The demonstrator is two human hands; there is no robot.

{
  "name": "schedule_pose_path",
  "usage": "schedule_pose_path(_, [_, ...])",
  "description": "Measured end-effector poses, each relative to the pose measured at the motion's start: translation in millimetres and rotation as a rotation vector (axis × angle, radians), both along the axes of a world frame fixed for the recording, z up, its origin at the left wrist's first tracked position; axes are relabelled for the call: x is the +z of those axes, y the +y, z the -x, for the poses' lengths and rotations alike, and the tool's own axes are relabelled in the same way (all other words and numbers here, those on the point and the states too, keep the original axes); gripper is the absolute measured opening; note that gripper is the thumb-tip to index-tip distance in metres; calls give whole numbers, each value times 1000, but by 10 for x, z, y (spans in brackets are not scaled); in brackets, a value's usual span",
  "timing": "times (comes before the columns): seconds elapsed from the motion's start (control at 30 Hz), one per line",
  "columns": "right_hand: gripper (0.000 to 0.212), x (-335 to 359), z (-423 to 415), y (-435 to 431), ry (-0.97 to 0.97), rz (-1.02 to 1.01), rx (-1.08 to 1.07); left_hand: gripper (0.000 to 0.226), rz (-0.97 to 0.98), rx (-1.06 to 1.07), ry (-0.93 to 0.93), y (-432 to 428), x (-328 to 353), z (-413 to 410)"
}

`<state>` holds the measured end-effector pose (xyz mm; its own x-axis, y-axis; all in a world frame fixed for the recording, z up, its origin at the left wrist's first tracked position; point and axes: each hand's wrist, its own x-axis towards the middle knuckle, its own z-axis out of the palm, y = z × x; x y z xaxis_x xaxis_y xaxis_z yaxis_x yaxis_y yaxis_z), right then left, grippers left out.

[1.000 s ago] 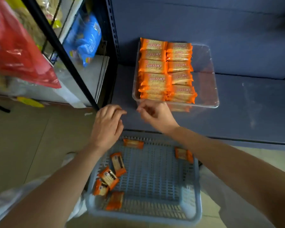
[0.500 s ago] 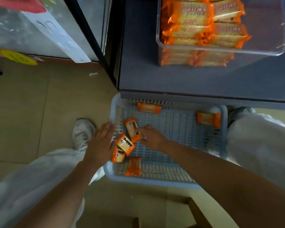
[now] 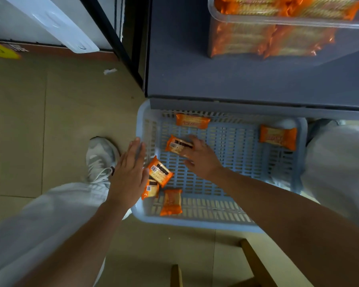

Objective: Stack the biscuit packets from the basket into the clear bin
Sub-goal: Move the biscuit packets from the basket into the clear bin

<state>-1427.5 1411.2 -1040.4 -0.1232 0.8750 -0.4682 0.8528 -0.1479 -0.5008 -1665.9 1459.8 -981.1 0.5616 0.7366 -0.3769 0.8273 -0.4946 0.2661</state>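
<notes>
A light-blue slatted basket (image 3: pixel 220 221) stands on the floor below the shelf edge and holds several orange biscuit packets. My right hand (image 3: pixel 201 157) is inside it, its fingers holding one packet (image 3: pixel 176 145) that lies label-side down. My left hand (image 3: pixel 130 172) is flat and open over the basket's left rim, beside two overlapping packets (image 3: pixel 160 172). Another packet (image 3: pixel 171 201) lies near the front, one (image 3: pixel 192 121) at the back wall, one (image 3: pixel 278 137) at the right. The clear bin (image 3: pixel 278 21), filled with stacked orange packets, sits on the grey shelf at the top.
The grey shelf (image 3: pixel 226 79) overhangs the basket's far side. A black rack post (image 3: pixel 110 36) rises on the left. My white shoe (image 3: pixel 101 157) and trouser legs flank the basket. Wooden stool legs (image 3: pixel 253 264) show at the bottom.
Both hands came down from the bin's front edge into the basket. My right hand has reached one packet and lifted it away from the cluster at the left.
</notes>
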Motion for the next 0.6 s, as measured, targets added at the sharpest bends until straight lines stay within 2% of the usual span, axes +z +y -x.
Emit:
schedule_pose_path(0.13, [34,-7,174,63,120,-220,-44,62,-18,24,-4,-16,-9,-16])
schedule_pose_path(0.17, [37,1,292,87,234,-202,-53,62,-21,24,-9,-18,-11,-11])
schedule_pose_path(0.23, [47,59,523,131,480,-12,-117,62,-25,19,-18,-25,-9,9])
schedule_pose_path(0.27, [50,67,597,146,532,79,-145,62,-30,18,-24,-28,-7,16])
schedule_pose_path(0.43, [27,77,523,233,512,140,-156,62,-75,17,-26,-31,-12,13])
schedule_pose_path(0.6, [25,104,84,197,537,226,-393,53,-146,14,-6,2,10,-57])
